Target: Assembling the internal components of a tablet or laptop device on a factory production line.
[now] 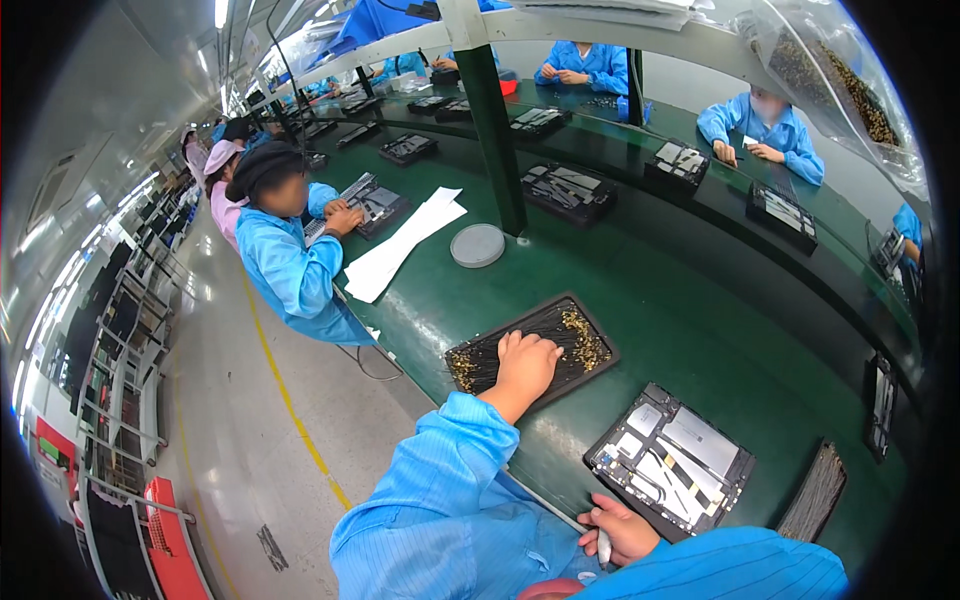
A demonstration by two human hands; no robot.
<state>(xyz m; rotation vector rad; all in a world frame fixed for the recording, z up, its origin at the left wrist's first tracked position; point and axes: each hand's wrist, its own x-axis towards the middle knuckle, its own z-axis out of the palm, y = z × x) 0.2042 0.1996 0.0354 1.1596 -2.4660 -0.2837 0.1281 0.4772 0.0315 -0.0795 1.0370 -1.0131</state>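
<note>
A dark tray (612, 358) full of thin black cables (488, 352) with gold-coloured ends lies on the green bench. Over its middle is my left hand (528, 368), fingers bent down and closed on the cables; how many it grips is hidden. My right hand (622, 532) is closed around a pale pen-like tool (604, 548) at the bench's near edge. Just beyond that hand sits an opened flat electronic device (697, 440) in a black frame, showing grey battery-like blocks, white strips and black ribbon. The right sleeve covers part of the view below it.
A round grey lid (477, 246) and white paper sheets (405, 245) lie farther off. To the right stands a narrow box of thin dark strips (814, 492). A green post (492, 140) rises from the bench. More opened devices (568, 192) line the sunken belt; co-workers in blue sit around.
</note>
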